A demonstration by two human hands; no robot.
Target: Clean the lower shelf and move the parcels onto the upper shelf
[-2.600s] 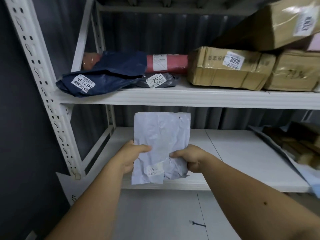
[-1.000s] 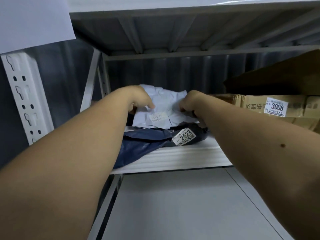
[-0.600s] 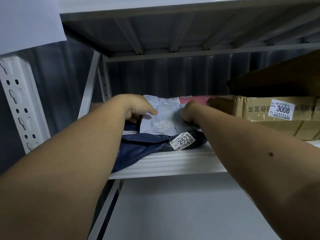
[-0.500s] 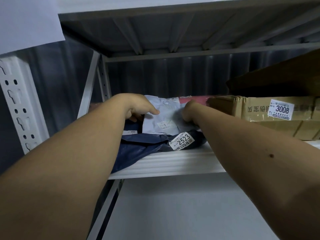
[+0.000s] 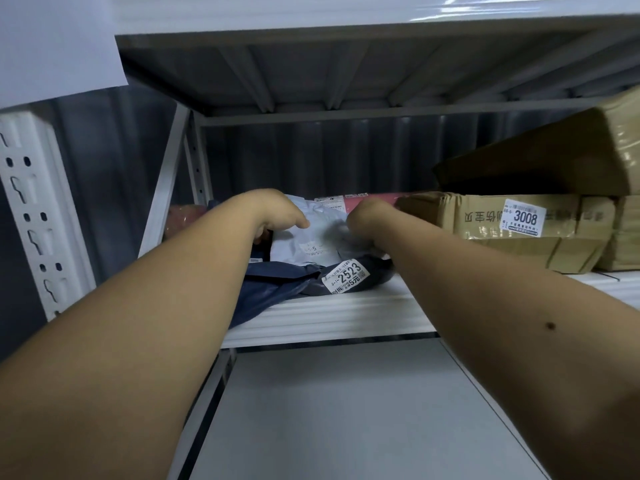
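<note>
On the upper shelf (image 5: 329,317), both hands clamp the grey parcel (image 5: 311,237) atop navy bags (image 5: 277,289), beside boxes (image 5: 502,230).

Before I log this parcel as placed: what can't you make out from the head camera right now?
- Grey mailer: its small label is too small to read.
- Left hand and right hand: fingertips curl out of sight, so grip or release is unclear.
- Pink parcel: mostly hidden behind the hands and cardboard box.

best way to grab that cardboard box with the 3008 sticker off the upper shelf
Grip the 3008 box by its two short ends, coming from the open front. It lies long and flat along the upper shelf, with another box resting on top, so lifting from above is blocked.
</note>
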